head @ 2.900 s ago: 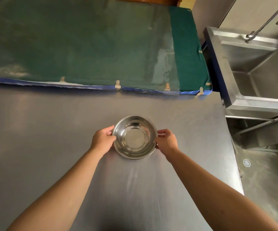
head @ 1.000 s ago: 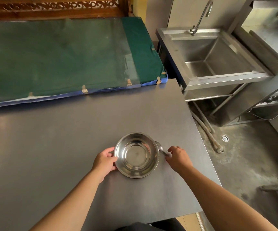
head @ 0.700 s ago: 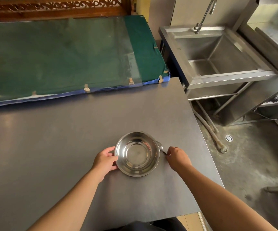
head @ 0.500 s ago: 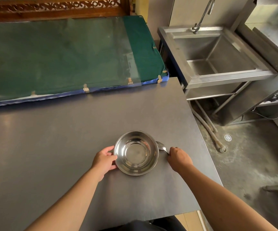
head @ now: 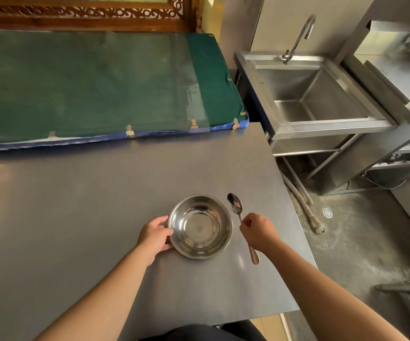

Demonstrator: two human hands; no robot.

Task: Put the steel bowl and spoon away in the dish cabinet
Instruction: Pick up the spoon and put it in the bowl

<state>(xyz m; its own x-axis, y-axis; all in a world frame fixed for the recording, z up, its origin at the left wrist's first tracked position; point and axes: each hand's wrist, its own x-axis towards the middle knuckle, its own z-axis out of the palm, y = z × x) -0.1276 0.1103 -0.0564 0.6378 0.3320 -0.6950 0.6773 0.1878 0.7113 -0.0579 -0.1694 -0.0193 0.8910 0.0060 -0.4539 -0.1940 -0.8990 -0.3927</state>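
An empty steel bowl (head: 200, 227) stands upright on the grey steel table (head: 76, 205), near its right edge. My left hand (head: 155, 236) cups the bowl's left rim with thumb and fingers. Just right of the bowl is a steel spoon (head: 236, 208), its scoop pointing away from me and its handle end showing below my wrist. My right hand (head: 257, 231) pinches the spoon's handle at mid length. No dish cabinet is in view.
A green padded mat (head: 88, 84) under clear plastic covers the far table behind. To the right stand a steel sink (head: 304, 94) with a tap and more steel units. The table's right edge drops to a concrete floor with hoses (head: 302, 203) and a drain (head: 327, 212).
My right hand has left the bowl's rim and closed on the spoon, drawing it out from beside the bowl. The left hand and the bowl have stayed put.
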